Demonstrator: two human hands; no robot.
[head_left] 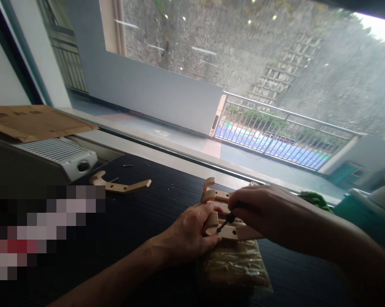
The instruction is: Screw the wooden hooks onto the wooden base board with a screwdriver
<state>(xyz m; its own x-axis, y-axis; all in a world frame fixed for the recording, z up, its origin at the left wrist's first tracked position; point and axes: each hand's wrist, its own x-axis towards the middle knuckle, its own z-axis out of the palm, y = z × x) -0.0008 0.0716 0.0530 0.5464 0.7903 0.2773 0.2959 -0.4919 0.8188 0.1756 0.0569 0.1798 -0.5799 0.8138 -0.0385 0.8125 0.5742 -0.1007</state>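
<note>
My left hand (189, 232) is closed over the near end of a pale wooden assembly (226, 228) that lies on a dark table (131, 226). My right hand (259, 211) grips a small dark-handled screwdriver (226, 221); its tip touches the wood next to two small holes. The assembly has curved hook-shaped ends (209, 189) that point toward the window. Under it lies a clear plastic bag (234, 264) of pale wooden parts.
A separate curved wooden piece (120, 183) lies on the table to the left. A white radiator (58, 155) with brown cardboard (32, 121) on top stands at far left. A large window (243, 85) runs behind the table. Something green (314, 200) lies at right.
</note>
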